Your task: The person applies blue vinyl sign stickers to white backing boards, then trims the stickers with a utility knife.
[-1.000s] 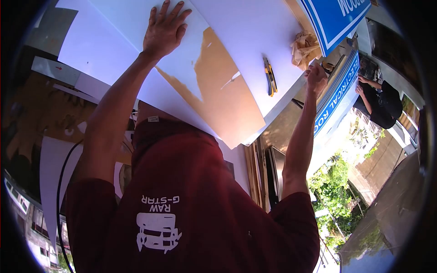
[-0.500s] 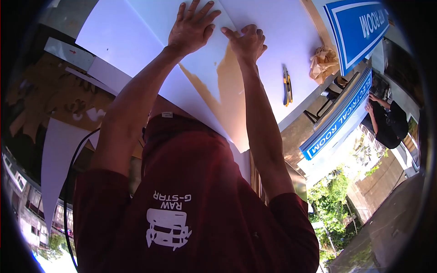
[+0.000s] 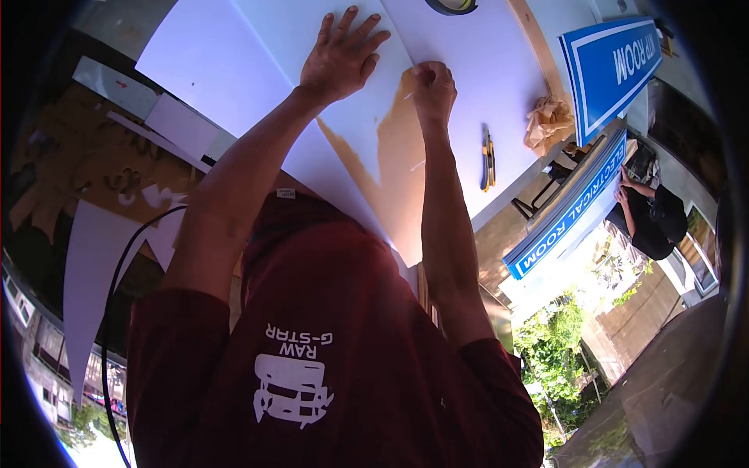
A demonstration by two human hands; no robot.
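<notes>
My left hand (image 3: 337,61) lies flat with fingers spread on a pale sheet (image 3: 289,31) across the white work surface. Beside it on the right, my right hand (image 3: 434,92) is closed, thumb and fingertips pinched together at the sheet's edge near the upper tip of a tan paper-like area (image 3: 402,164). What lies between these fingertips is too small to tell. The tan area has ragged upper edges and narrows toward my shirt. Right of my right forearm lies a yellow and black cutter knife (image 3: 488,160).
Crumpled brown paper (image 3: 548,125) lies near the surface's right edge. Beyond are a blue sign (image 3: 612,66) and an "ELECTRICAL ROOM" sign (image 3: 573,207), with a person in black (image 3: 659,222) touching it. A round roll (image 3: 452,6) sits at the top; a black cable (image 3: 117,281) hangs at left.
My right hand has gone from spread thumb and fingers to a pinch. My left hand stays flat on the sheet. The view has shifted slightly, and the round roll has come into sight.
</notes>
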